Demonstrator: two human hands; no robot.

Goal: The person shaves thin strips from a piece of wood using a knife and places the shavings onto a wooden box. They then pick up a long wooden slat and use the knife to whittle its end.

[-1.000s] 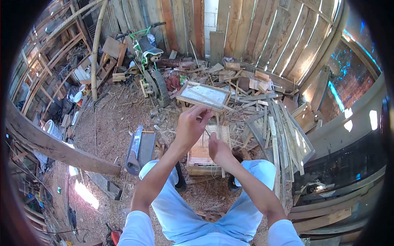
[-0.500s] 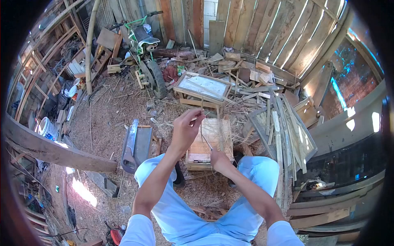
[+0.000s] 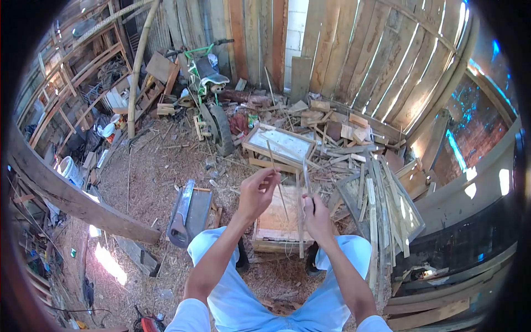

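There's the thin stick (image 3: 276,180), held up in front of the person, long axis close to upright. Its top end leans a little away and to the left, toward the framed tray (image 3: 279,145), and its lower end hangs down over the wooden box (image 3: 275,221). The left hand (image 3: 255,193) has it in a pinch, fingertips closed on the stick near its middle and the rest of the fingers curled loosely. Just beside it, the right hand (image 3: 318,213) is wrapped in a fist round a flat strip (image 3: 306,172), which pokes straight up out of the grip (a shorter piece, by the look of it). The box sits on the shavings between the person's knees. A grey tool (image 3: 188,213) lies to its left, and offcuts (image 3: 354,144) are heaped to the right. Farther back, a small motorbike (image 3: 211,102) stands by the plank fence (image 3: 343,50).
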